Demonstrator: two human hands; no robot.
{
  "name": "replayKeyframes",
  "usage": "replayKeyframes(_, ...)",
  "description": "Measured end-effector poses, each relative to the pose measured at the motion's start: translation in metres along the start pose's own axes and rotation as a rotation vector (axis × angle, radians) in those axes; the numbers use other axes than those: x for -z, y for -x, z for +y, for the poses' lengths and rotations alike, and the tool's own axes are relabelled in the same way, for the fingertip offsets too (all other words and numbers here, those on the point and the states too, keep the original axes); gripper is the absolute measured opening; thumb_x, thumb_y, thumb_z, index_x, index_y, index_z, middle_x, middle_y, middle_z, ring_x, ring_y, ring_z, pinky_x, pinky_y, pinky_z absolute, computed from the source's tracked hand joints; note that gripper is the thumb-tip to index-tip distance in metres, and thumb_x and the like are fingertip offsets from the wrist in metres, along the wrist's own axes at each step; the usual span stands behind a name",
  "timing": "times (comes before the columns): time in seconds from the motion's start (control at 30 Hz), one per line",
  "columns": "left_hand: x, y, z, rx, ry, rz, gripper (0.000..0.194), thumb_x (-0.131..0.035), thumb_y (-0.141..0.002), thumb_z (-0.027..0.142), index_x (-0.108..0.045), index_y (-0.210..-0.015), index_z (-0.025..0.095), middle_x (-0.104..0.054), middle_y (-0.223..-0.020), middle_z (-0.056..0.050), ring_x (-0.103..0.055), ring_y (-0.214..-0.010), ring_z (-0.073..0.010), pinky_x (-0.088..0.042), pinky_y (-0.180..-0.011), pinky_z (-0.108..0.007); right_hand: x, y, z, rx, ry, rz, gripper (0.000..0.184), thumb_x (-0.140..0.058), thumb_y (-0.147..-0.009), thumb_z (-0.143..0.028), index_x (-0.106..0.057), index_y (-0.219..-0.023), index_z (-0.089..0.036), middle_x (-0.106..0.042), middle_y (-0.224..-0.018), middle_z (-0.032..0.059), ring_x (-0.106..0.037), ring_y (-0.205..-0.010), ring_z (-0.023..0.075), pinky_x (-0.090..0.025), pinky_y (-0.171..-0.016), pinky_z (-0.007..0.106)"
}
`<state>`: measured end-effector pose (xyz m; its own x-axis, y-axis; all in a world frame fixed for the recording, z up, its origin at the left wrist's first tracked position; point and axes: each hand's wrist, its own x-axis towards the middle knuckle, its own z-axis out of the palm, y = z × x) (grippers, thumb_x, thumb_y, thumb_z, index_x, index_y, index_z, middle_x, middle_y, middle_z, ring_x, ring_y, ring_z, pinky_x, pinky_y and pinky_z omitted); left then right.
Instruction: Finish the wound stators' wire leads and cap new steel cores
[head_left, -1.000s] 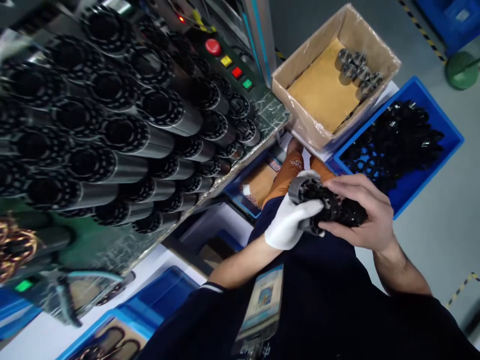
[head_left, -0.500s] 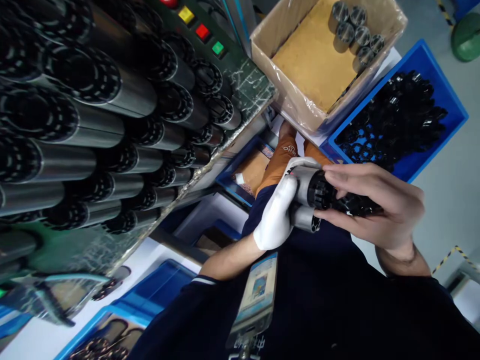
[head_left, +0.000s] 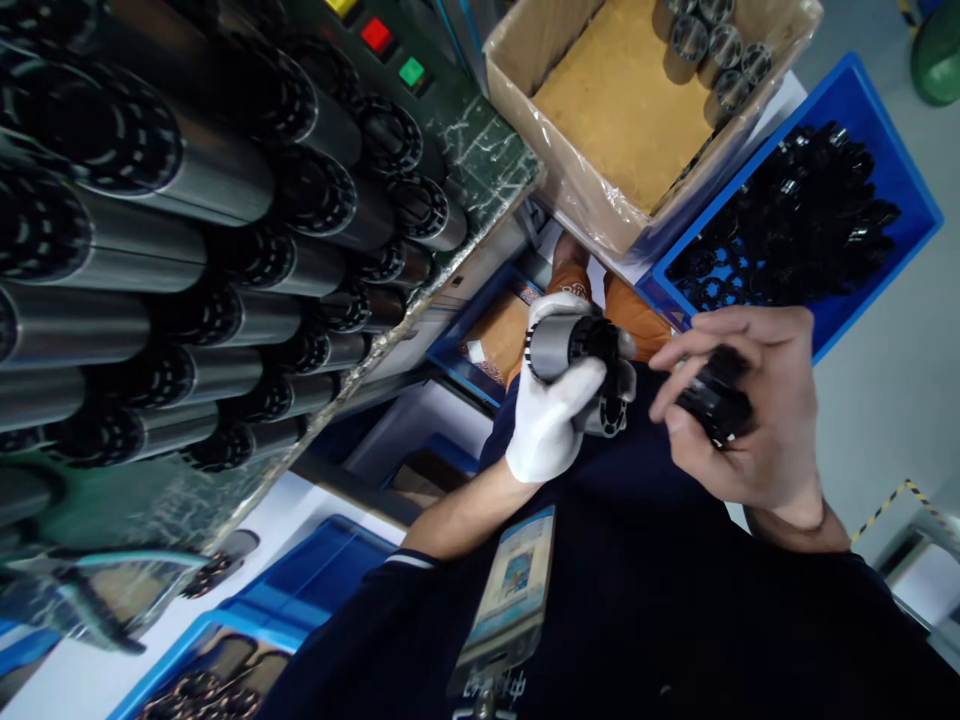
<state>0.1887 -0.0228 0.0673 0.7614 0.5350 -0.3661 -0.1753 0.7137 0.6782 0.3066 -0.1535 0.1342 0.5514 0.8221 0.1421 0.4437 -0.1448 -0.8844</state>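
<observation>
My left hand, in a white glove, is closed around two short metal cylinders. The upper metal cylinder has a black toothed plastic piece at its right end. Below it, the lower cylinder shows a slotted rim and is partly covered by the glove. To the right, apart from the cylinders, my bare right hand is closed on a black plastic fitting lying across its palm and fingers. How many black pieces it holds is hard to make out.
Several metal cylinders with black slotted ends stand on a green bench at left. Behind my hands are a plastic-lined cardboard box with metal rings and a blue bin of black fittings. Pliers lie at lower left.
My right hand has drawn back to the right, away from the cylinders, with black plastic in it. My left hand has turned the cylinders and shifted slightly left.
</observation>
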Motion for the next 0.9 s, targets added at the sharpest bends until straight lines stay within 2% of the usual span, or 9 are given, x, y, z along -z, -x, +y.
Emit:
replayKeyframes(0.13,0.002,0.003,-0.008,-0.094,0.001,0.022,0.056,-0.095,-0.082,0.063,-0.071,-0.122,0.032,-0.082,-0.103,-0.002,-0.084,-0.113,-0.0321,-0.067,-0.106,-0.049,0.0,-0.001,0.002,0.029,0.106,-0.063,0.057,-0.087,-0.093,-0.018,-0.06,-0.143,-0.028,-0.079,-0.111,0.0045,-0.083,-0.093,0.0249,-0.072,-0.078,0.036)
replayKeyframes(0.23,0.002,0.003,-0.012,-0.122,-0.038,0.139,0.057,-0.099,-0.071,0.071,-0.075,-0.108,0.035,-0.083,-0.103,0.0,-0.082,-0.123,-0.0344,-0.069,-0.106,-0.048,0.001,-0.006,0.003,0.115,0.201,-0.052,0.045,-0.087,-0.099,-0.022,-0.069,-0.14,-0.026,-0.079,-0.125,0.0088,-0.082,-0.115,0.0284,-0.074,-0.095,0.042)
replayKeyframes(0.3,-0.003,0.002,-0.01,-0.149,-0.056,0.238,0.052,-0.091,-0.078,0.078,-0.076,-0.105,0.036,-0.084,-0.104,0.0,-0.079,-0.131,-0.0346,-0.068,-0.109,-0.047,0.002,-0.008,0.004,0.174,0.225,-0.02,0.041,-0.088,-0.1,-0.024,-0.075,-0.139,-0.026,-0.079,-0.128,0.0089,-0.08,-0.119,0.0281,-0.073,-0.1,0.045)
replayKeyframes(0.4,-0.016,0.0,-0.003,-0.172,-0.03,0.31,0.05,-0.069,-0.1,0.08,-0.08,-0.107,0.031,-0.085,-0.109,-0.004,-0.076,-0.138,-0.0329,-0.065,-0.116,-0.046,-0.002,-0.008,0.008,0.187,0.152,0.018,0.043,-0.09,-0.101,-0.029,-0.076,-0.141,-0.025,-0.082,-0.127,0.0081,-0.081,-0.107,0.025,-0.074,-0.08,0.038)
replayKeyframes(0.47,-0.023,-0.001,0.001,-0.165,-0.002,0.329,0.049,-0.064,-0.107,0.075,-0.08,-0.108,0.029,-0.086,-0.111,-0.004,-0.078,-0.13,-0.0308,-0.065,-0.114,-0.043,-0.009,-0.005,0.011,0.143,0.059,0.051,0.046,-0.087,-0.104,-0.033,-0.071,-0.147,-0.028,-0.082,-0.136,0.0085,-0.083,-0.107,0.0269,-0.072,-0.07,0.037)
replayKeyframes(0.6,-0.03,-0.001,0.006,-0.163,0.084,0.308,0.044,-0.062,-0.112,0.067,-0.081,-0.11,0.027,-0.083,-0.105,-0.004,-0.081,-0.11,-0.0246,-0.067,-0.106,-0.037,-0.025,0.001,0.018,0.141,-0.137,0.174,0.038,-0.084,-0.105,-0.039,-0.064,-0.137,-0.035,-0.079,-0.138,0.01,-0.081,-0.13,0.037,-0.076,-0.088,0.052)
replayKeyframes(0.7,-0.03,0.0,0.008,-0.173,0.049,0.319,0.044,-0.057,-0.113,0.065,-0.079,-0.11,0.028,-0.081,-0.115,-0.006,-0.078,-0.125,-0.027,-0.062,-0.12,-0.041,-0.033,0.005,0.022,0.152,-0.22,0.172,0.028,-0.091,-0.099,-0.037,-0.068,-0.114,-0.032,-0.083,-0.131,0.0079,-0.082,-0.129,0.0376,-0.074,-0.1,0.058)
replayKeyframes(0.77,-0.028,0.0,0.01,-0.178,-0.027,0.33,0.05,-0.055,-0.11,0.073,-0.076,-0.113,0.029,-0.079,-0.13,-0.008,-0.073,-0.139,-0.0328,-0.059,-0.128,-0.049,-0.035,0.007,0.024,0.107,-0.247,0.147,0.031,-0.093,-0.097,-0.034,-0.073,-0.12,-0.032,-0.084,-0.135,0.0077,-0.084,-0.124,0.0352,-0.074,-0.101,0.056)
replayKeyframes(0.9,-0.024,0.0,0.01,-0.221,-0.161,0.299,0.059,-0.05,-0.105,0.084,-0.07,-0.118,0.03,-0.072,-0.145,-0.009,-0.063,-0.153,-0.0392,-0.053,-0.134,-0.056,-0.028,0.009,0.023,0.117,-0.169,0.11,0.057,-0.097,-0.093,-0.029,-0.077,-0.146,-0.03,-0.084,-0.139,0.0093,-0.085,-0.118,0.034,-0.074,-0.103,0.056)
